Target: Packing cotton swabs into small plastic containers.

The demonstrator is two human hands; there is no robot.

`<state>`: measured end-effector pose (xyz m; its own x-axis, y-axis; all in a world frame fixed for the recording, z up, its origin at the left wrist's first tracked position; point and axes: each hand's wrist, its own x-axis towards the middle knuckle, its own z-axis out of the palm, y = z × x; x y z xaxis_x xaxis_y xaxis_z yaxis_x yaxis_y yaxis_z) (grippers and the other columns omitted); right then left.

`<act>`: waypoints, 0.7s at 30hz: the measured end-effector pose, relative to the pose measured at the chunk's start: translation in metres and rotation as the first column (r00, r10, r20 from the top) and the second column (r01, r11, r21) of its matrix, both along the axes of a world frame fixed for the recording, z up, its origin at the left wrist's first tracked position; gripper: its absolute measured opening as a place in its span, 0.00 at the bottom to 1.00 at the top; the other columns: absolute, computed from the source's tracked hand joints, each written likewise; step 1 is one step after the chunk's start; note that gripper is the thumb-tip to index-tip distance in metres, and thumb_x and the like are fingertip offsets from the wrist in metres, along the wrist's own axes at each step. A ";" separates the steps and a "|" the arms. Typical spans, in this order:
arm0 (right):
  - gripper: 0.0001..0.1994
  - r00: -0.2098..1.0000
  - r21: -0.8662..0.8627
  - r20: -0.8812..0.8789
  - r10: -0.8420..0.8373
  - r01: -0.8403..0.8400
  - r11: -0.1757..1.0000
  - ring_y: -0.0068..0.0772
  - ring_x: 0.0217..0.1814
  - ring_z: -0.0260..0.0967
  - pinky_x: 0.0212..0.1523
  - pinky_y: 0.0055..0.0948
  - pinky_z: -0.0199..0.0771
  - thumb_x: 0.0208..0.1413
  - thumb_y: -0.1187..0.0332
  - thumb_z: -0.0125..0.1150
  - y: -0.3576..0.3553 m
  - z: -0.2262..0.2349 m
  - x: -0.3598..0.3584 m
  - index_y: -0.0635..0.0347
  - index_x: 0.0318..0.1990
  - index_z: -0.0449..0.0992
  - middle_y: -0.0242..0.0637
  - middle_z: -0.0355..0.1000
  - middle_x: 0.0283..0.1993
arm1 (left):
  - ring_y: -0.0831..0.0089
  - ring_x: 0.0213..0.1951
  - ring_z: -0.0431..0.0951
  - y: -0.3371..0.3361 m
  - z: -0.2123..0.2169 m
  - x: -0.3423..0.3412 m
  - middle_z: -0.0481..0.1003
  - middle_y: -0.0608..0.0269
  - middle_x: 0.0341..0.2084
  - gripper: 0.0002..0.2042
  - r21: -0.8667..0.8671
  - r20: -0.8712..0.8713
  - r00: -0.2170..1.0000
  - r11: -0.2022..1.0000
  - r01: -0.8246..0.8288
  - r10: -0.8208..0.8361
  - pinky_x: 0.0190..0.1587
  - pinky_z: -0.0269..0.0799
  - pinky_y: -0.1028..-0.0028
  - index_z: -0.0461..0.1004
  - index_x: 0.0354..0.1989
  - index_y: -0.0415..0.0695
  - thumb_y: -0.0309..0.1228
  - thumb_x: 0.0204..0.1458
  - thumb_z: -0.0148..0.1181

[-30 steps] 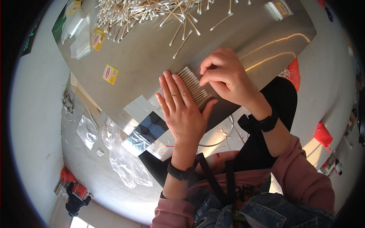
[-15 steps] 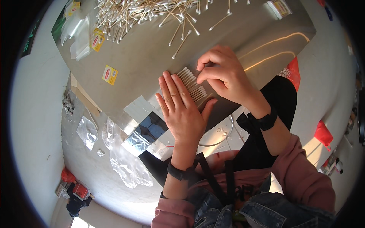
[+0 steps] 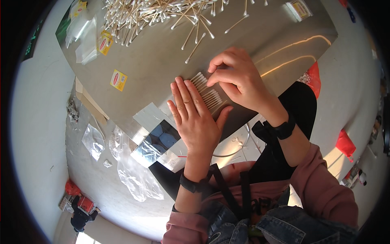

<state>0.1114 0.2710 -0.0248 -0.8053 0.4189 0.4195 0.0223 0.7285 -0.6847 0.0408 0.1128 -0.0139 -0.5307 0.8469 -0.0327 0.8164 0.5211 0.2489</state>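
Left hand [image 3: 198,118] flat, right hand [image 3: 237,77] pinching swab row [image 3: 209,94] near table edge [image 3: 243,118].

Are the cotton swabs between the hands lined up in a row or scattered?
Lined up: the cotton swabs lie parallel, side by side, between the flat left hand and right hand.

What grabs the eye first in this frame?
Both hands at mid-table: the left hand lies flat beside a neat row of cotton swabs, while the right hand presses its fingertips on the row's far end. Next, the big loose heap of cotton swabs along the far edge of the shiny metal table. A small yellow label lies on the table to the left.
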 end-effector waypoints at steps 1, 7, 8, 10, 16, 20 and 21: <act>0.11 1.000 0.007 0.001 0.004 -0.004 1.000 0.34 0.43 0.67 0.47 0.32 0.65 0.40 0.83 0.62 0.000 0.000 0.000 0.52 0.27 0.80 0.26 0.73 0.38 | 0.47 0.74 0.46 0.000 0.000 0.000 0.51 0.38 0.71 0.52 0.005 -0.002 1.000 1.000 0.002 -0.002 0.73 0.40 0.51 0.50 0.70 0.28 0.66 0.52 0.52; 0.12 1.000 -0.049 -0.015 -0.020 0.019 0.999 0.34 0.43 0.68 0.48 0.33 0.65 0.41 0.84 0.61 0.000 -0.002 -0.001 0.51 0.28 0.80 0.26 0.72 0.39 | 0.47 0.74 0.47 0.000 0.000 0.000 0.51 0.38 0.71 0.52 0.005 0.007 1.000 1.000 0.000 0.000 0.73 0.39 0.51 0.50 0.70 0.28 0.66 0.52 0.52; 0.12 1.000 -0.049 -0.016 -0.019 0.018 0.999 0.34 0.43 0.68 0.48 0.33 0.65 0.41 0.84 0.61 0.000 -0.002 -0.002 0.51 0.28 0.80 0.26 0.72 0.39 | 0.47 0.74 0.47 -0.001 0.000 0.000 0.51 0.38 0.71 0.52 0.002 0.005 1.000 1.000 0.003 -0.003 0.73 0.39 0.51 0.50 0.70 0.28 0.66 0.52 0.52; 0.13 0.999 -0.028 -0.012 -0.036 0.036 0.999 0.34 0.43 0.68 0.49 0.33 0.65 0.41 0.84 0.60 0.000 -0.001 -0.003 0.51 0.29 0.80 0.27 0.72 0.40 | 0.47 0.74 0.46 0.000 0.000 0.000 0.51 0.38 0.71 0.52 0.001 0.003 1.000 1.000 0.003 -0.003 0.73 0.39 0.51 0.50 0.70 0.28 0.66 0.52 0.52; 0.13 1.000 0.009 0.014 -0.019 0.019 1.000 0.34 0.44 0.68 0.49 0.34 0.65 0.41 0.84 0.60 0.000 -0.001 -0.003 0.51 0.29 0.80 0.27 0.72 0.40 | 0.47 0.74 0.46 -0.001 0.000 0.000 0.51 0.37 0.71 0.52 0.024 0.021 1.000 1.000 -0.006 0.006 0.73 0.39 0.51 0.49 0.70 0.28 0.65 0.53 0.52; 0.13 1.000 0.013 0.017 -0.003 0.003 1.000 0.34 0.44 0.68 0.49 0.34 0.65 0.41 0.84 0.60 0.002 0.000 -0.002 0.51 0.30 0.80 0.27 0.73 0.41 | 0.47 0.74 0.46 0.000 0.000 0.000 0.51 0.38 0.71 0.52 0.024 0.025 1.000 1.000 -0.006 0.005 0.73 0.38 0.51 0.49 0.70 0.28 0.65 0.53 0.52; 0.13 1.000 -0.013 0.012 -0.022 0.023 1.000 0.35 0.45 0.68 0.49 0.34 0.65 0.41 0.84 0.60 0.001 0.000 -0.003 0.51 0.30 0.80 0.27 0.73 0.42 | 0.47 0.74 0.46 0.000 0.000 0.000 0.51 0.38 0.71 0.52 0.024 0.024 1.000 1.000 -0.007 0.006 0.73 0.38 0.51 0.49 0.70 0.28 0.65 0.53 0.52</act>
<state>0.1083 0.2721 -0.0250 -0.8005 0.4425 0.4043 0.0466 0.7184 -0.6941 0.0405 0.1124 -0.0141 -0.5353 0.8443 -0.0253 0.8067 0.5199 0.2808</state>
